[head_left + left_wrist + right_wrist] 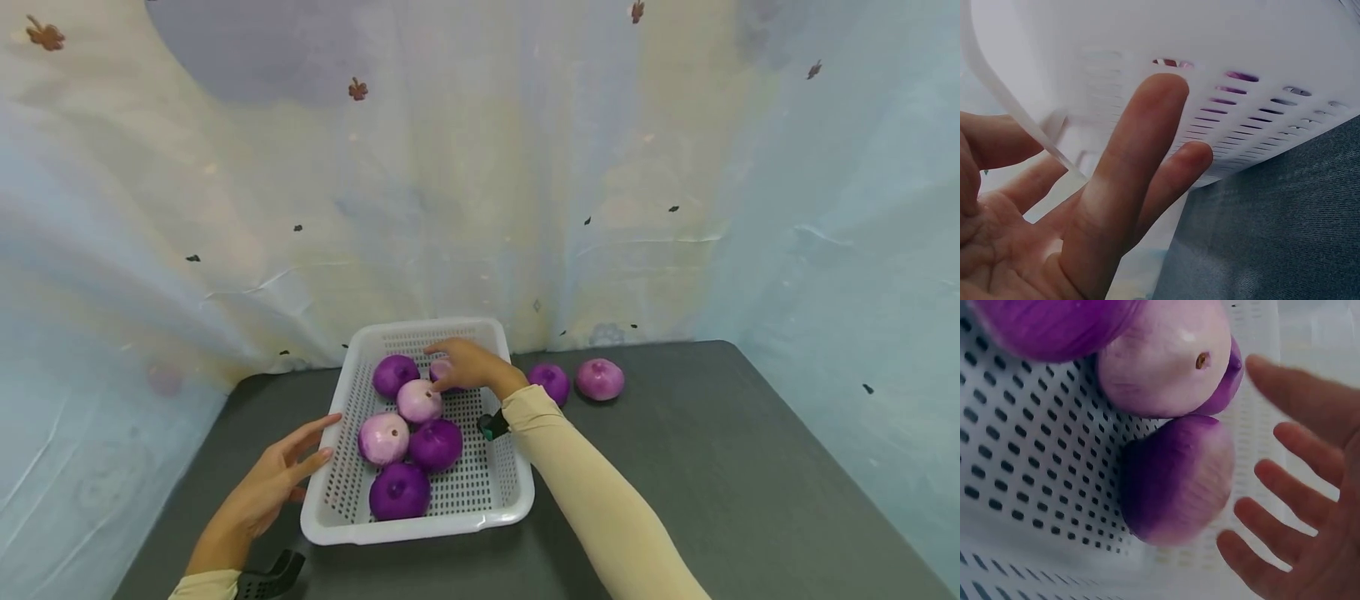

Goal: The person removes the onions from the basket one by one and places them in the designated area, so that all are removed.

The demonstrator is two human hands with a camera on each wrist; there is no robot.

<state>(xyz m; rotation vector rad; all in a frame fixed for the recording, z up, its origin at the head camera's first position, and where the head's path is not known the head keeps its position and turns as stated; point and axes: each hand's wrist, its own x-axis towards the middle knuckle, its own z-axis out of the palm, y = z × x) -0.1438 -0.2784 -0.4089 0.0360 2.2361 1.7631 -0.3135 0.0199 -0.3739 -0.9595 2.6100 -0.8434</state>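
Observation:
A white perforated plastic basket (522,500) holds several red onions, some deep purple like the front onion (400,492), others paler like the middle onion (420,402). My right hand (468,367) is over the far right part of the basket, partly covering a two-toned purple onion (1179,481). Its fingers are spread beside that onion, and a gap shows between them in the right wrist view. At the basket's left side is my left hand (262,483), its fingers extended along the rim and outer wall. The left wrist view shows straight fingers (1141,144) beside the slotted wall.
Two more red onions, one purple (552,383) and one pinker (600,380), lie on the dark grey table (697,467) to the right of the basket. A patterned curtain (465,183) hangs behind the table's far edge.

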